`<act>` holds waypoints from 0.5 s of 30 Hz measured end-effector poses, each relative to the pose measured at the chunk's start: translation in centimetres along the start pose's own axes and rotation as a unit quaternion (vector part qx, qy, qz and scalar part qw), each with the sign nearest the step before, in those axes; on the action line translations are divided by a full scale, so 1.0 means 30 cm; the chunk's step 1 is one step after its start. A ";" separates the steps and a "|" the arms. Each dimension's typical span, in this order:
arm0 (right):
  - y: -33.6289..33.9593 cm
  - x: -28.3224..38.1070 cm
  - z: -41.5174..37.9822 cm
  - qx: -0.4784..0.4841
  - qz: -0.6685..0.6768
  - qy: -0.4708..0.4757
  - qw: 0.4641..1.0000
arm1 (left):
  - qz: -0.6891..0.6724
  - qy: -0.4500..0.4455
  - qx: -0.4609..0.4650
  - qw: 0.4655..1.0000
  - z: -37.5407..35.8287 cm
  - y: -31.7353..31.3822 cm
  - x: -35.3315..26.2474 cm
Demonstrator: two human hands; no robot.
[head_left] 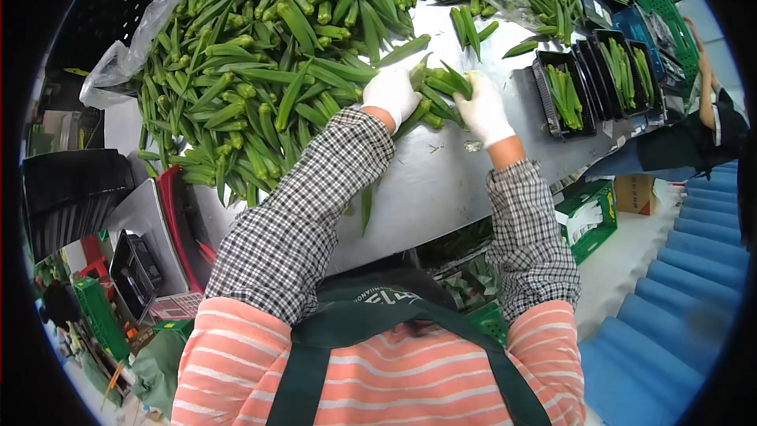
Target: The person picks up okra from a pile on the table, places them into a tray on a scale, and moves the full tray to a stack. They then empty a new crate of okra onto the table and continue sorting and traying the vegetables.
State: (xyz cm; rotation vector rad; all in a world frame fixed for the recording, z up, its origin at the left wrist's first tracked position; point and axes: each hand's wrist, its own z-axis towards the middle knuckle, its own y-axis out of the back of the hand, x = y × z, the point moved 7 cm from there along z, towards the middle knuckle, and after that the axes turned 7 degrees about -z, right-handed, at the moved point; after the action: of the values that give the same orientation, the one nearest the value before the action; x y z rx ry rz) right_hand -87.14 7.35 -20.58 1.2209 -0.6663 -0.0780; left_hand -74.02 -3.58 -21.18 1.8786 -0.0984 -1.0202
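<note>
A large heap of green okra (260, 87) covers the left and back of the metal table. My left hand (392, 97), in a white glove, is closed around several okra pods (422, 110) at the heap's right edge. Facing it, my right hand (482, 109), gloved too, pinches an okra pod (457, 80) between thumb and fingers, close to the pods in the left hand. The palm sides of both hands are hidden. A few loose pods (471, 31) lie on the table beyond the right hand.
Black trays of okra (564, 95) stand along the table's right side. Clear plastic sheeting (150, 31) borders the heap. Another person's arm (704, 71) is at the far right. A green crate (587, 221) sits below on the floor, and a stack of black trays (75, 197) is at left.
</note>
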 end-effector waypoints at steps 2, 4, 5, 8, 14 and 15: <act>-0.066 -0.016 0.019 0.055 0.000 -0.009 0.998 | -0.059 -0.001 -0.004 0.998 0.001 0.012 0.024; -0.100 -0.042 0.040 0.110 0.001 -0.011 0.994 | -0.172 -0.013 -0.041 0.984 -0.025 0.089 0.065; -0.094 -0.072 0.055 0.092 0.054 -0.032 0.994 | -0.388 0.029 0.009 0.921 -0.062 0.124 0.082; -0.073 -0.152 0.066 0.057 0.175 -0.094 0.978 | -0.549 0.076 0.045 0.831 -0.150 0.192 0.104; -0.054 0.038 0.059 0.094 -0.041 0.079 0.992 | -0.742 0.071 0.172 0.644 -0.242 0.106 0.061; -0.065 0.046 0.058 0.070 -0.061 0.110 0.990 | -0.744 0.066 0.178 0.640 -0.246 0.099 0.063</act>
State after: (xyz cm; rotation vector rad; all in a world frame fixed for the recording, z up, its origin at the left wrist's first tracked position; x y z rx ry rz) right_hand -86.34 4.62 -21.40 1.3818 -0.4094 0.0014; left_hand -66.76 -0.84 -18.62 2.1965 1.7420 -1.9571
